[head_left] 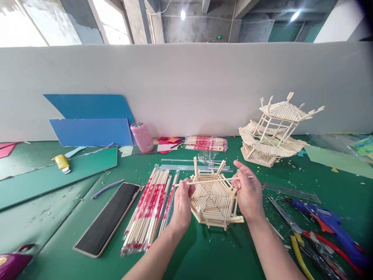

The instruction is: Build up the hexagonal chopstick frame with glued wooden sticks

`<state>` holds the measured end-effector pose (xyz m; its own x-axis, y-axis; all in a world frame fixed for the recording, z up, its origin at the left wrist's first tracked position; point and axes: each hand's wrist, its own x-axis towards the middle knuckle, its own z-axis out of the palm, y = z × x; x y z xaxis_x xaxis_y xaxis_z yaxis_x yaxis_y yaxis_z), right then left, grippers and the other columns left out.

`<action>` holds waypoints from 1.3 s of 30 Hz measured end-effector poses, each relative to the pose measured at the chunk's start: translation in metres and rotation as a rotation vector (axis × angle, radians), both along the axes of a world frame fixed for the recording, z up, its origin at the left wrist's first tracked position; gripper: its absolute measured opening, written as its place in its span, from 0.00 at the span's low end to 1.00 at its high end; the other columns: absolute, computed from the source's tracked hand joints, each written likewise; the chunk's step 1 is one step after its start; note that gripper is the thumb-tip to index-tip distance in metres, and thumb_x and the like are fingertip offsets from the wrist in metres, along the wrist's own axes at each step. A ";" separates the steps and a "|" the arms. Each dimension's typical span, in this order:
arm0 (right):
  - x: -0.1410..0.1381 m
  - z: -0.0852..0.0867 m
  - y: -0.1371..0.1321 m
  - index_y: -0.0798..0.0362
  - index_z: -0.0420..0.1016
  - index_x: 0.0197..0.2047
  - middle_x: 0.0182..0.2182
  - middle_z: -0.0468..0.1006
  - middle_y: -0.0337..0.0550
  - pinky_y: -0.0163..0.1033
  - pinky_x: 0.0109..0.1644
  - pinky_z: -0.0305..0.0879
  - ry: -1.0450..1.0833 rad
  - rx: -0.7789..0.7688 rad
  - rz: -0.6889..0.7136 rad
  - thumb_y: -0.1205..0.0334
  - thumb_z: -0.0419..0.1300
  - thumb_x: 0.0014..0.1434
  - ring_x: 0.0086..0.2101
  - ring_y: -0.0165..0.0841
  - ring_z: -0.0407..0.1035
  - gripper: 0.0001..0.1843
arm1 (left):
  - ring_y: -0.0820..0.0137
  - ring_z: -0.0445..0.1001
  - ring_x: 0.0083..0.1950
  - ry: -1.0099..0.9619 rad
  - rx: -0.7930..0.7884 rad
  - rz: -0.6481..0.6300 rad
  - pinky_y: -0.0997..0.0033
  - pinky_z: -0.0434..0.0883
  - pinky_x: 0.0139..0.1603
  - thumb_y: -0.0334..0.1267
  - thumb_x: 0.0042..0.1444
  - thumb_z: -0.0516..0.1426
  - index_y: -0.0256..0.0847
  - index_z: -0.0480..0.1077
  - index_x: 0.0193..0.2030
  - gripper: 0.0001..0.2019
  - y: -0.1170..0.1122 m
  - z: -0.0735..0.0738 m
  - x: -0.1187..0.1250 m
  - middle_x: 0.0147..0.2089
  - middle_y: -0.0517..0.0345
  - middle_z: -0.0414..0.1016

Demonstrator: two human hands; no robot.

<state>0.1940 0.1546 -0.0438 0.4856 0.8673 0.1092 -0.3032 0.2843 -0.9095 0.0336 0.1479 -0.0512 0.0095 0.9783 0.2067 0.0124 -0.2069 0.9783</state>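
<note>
1. Stick of pale, slender wood (214,181) is pinched near its ends by the left hand (183,202) and the right hand (249,192).
2. Between the hands, beneath the stick, a many-sided frame of pale wooden rods (214,200) is seen over the green tabletop (221,256).
3. Plastic-wrapped, red-marked pale wooden sticks (147,210) are laid left of the frame.

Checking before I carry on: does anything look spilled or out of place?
Pale slivers litter the green tabletop beside the scissors, looking like stray offcuts rather than parts in use.
</note>
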 end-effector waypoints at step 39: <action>-0.001 0.002 -0.001 0.54 0.71 0.43 0.16 0.55 0.29 0.32 0.21 0.44 -0.032 -0.015 -0.027 0.57 0.58 0.51 0.18 0.23 0.49 0.17 | 0.73 0.48 0.23 0.054 -0.007 0.028 0.72 0.50 0.24 0.47 0.60 0.39 0.42 0.47 0.19 0.20 0.001 0.004 0.002 0.21 0.64 0.47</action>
<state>0.1934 0.1531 -0.0414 0.5050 0.8558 0.1119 -0.2661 0.2778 -0.9230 0.0357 0.1485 -0.0476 -0.0068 0.9798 0.1996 0.0713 -0.1987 0.9775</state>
